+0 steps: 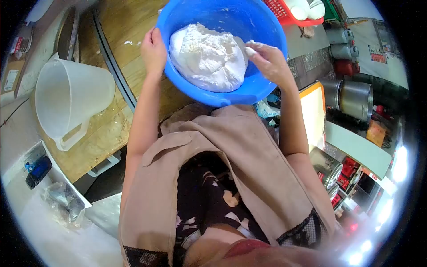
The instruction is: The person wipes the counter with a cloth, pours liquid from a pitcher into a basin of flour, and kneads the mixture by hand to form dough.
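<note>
A large blue plastic basin (267, 26) holds a mass of white dough (209, 58), floury and rough on top and smoother along its lower side. My left hand (154, 51) is closed over the basin's left rim. At the dough's right edge, inside the basin, my right hand (270, 63) has its fingers bent together against the dough. White dough or flour coats those fingertips. The exact grip of the right fingers is partly hidden.
A translucent plastic jug (73, 95) lies tilted on the wooden table (100, 138) at left. A red basket (291, 17) with white dishes stands beyond the basin. Metal pots (356, 100) and an orange-edged board (312, 111) are at right.
</note>
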`<state>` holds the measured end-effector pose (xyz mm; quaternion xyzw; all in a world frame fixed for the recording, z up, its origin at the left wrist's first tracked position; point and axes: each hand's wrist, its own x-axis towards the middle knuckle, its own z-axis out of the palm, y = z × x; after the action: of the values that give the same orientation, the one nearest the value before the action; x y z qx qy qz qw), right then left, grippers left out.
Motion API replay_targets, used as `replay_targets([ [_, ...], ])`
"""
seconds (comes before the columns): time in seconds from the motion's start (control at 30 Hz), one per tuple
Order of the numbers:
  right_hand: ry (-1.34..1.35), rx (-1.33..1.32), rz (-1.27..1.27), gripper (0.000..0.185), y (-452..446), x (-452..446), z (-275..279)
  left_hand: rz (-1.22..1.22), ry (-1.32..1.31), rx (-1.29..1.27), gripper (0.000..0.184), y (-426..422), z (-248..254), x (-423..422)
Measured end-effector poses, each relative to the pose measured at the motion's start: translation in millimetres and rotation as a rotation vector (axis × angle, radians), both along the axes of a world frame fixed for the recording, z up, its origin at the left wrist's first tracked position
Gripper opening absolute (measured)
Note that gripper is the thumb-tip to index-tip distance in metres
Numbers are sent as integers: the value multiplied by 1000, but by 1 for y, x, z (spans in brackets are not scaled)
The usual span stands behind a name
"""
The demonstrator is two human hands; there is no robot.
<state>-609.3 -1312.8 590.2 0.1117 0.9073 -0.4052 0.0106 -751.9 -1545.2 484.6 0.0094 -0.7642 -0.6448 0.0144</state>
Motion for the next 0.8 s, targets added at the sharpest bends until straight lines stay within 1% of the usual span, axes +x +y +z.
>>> replay_targets([
  [0.07,-31,-7,-48,40,13,9,-4,-9,-7,5,36,-1,-4,-1],
  [0.13,-98,-16,-90,40,22,13,-5,8,-23,69,37,-2,-9,-2],
  [0.27,-69,-33,-124,39,34,4,-16,-2,-35,13,38,-5,-12,-1],
  [0.33,17,-28,-93,37,34,-9,-17,18,-64,39,39,-3,-8,0],
  [0.37,14,-32,-88,37,34,-17,-14,23,-67,35,39,-4,-10,0],
  [0.43,-116,20,-38,36,29,-36,-4,27,-76,-20,39,-5,-13,-1],
  [0.47,-24,45,25,37,33,-46,-14,34,-82,-25,39,-6,-14,-1],
  [0.5,-29,39,33,37,34,-58,-20,25,-89,-29,39,-7,-11,1],
  [0.57,41,132,136,37,32,-84,-33,24,-102,-39,39,-7,1,6],
  [0.6,4,97,193,38,31,-99,-33,13,-152,-57,39,-8,10,9],
  [0.63,0,90,201,38,29,-115,-41,3,-201,-75,38,-8,16,14],
  [0.67,-74,64,183,38,28,-135,-51,9,-207,-80,38,-8,14,25],
  [0.7,-151,38,163,37,28,-156,-63,53,-261,54,38,-9,7,39],
  [0.73,-161,29,167,37,33,-182,-92,97,-317,186,37,-8,5,52],
  [0.77,-154,-279,157,34,37,-206,-134,104,-332,176,37,-7,8,62],
  [0.8,-143,-586,144,32,34,-222,-162,152,-324,102,36,-4,13,70],
])
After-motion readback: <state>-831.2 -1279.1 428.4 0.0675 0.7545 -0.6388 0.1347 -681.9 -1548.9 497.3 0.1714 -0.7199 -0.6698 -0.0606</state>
